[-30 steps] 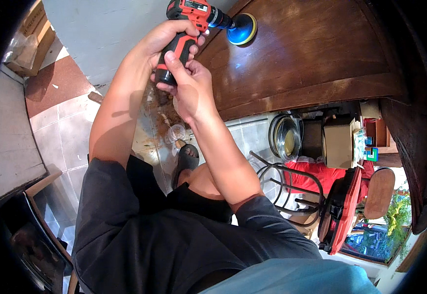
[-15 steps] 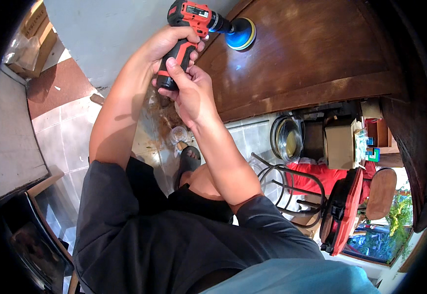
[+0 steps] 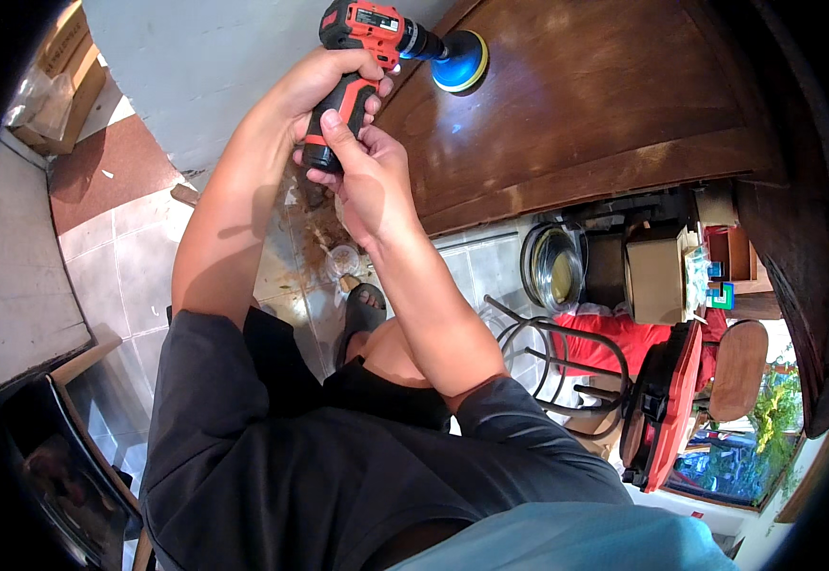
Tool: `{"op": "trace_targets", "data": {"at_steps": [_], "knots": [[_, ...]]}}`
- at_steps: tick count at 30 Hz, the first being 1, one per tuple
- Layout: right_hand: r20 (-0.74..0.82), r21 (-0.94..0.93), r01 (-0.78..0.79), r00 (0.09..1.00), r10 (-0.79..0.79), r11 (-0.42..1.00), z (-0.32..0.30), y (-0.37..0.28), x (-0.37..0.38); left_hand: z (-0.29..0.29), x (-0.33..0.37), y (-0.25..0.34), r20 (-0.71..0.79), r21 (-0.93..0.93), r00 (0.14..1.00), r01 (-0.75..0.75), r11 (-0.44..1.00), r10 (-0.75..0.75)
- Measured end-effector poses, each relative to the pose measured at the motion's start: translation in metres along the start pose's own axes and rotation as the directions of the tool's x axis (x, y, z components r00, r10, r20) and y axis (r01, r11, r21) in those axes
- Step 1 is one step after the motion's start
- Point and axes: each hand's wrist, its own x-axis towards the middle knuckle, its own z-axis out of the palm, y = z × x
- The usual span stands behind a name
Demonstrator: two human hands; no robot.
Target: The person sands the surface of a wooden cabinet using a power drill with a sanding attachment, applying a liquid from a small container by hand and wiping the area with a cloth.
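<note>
A red and black cordless drill (image 3: 374, 27) is held at the top of the view, pointing right. My left hand (image 3: 312, 88) wraps around its upper handle. Lower down, my right hand (image 3: 376, 181) is closed on the base of the handle, thumb laid along the side. A round blue pad with a yellow rim (image 3: 457, 63) is fitted in the drill's chuck and rests at the face of a brown wooden panel (image 3: 586, 95). Bluish light falls on the wood beside it. Whether the pad is spinning I cannot tell.
A pale grey wall (image 3: 215, 76) stands at the upper left. Below the panel are a metal-framed stool (image 3: 567, 400), a cardboard box (image 3: 657, 276) and a red and black case (image 3: 667, 409). A small clear cup (image 3: 343, 258) sits on the stained tile floor near my sandalled foot.
The drill and its pad have shifted slightly left and up along the panel. Both hands keep the same grip.
</note>
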Motion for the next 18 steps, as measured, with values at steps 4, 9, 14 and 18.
{"op": "trace_targets", "data": {"at_steps": [4,9,14,18], "knots": [[-0.025,-0.009,-0.027,0.999,0.026,1.000,0.000,0.004,0.001,-0.006,0.000,-0.009,-0.048,-0.005,0.998,0.031,1.000,-0.031],[0.042,0.095,-0.079,0.996,0.075,0.992,-0.002,0.014,-0.004,-0.007,-0.007,-0.016,-0.059,0.020,0.998,0.035,0.999,-0.034],[-0.019,0.036,-0.079,0.997,0.080,0.996,0.000,0.006,-0.011,0.005,-0.014,-0.016,-0.051,0.005,0.998,-0.027,1.000,0.027],[-0.007,0.045,-0.177,0.984,0.177,0.983,-0.010,0.019,-0.010,-0.003,-0.013,-0.037,-0.145,0.086,0.988,-0.041,0.995,0.054]]}}
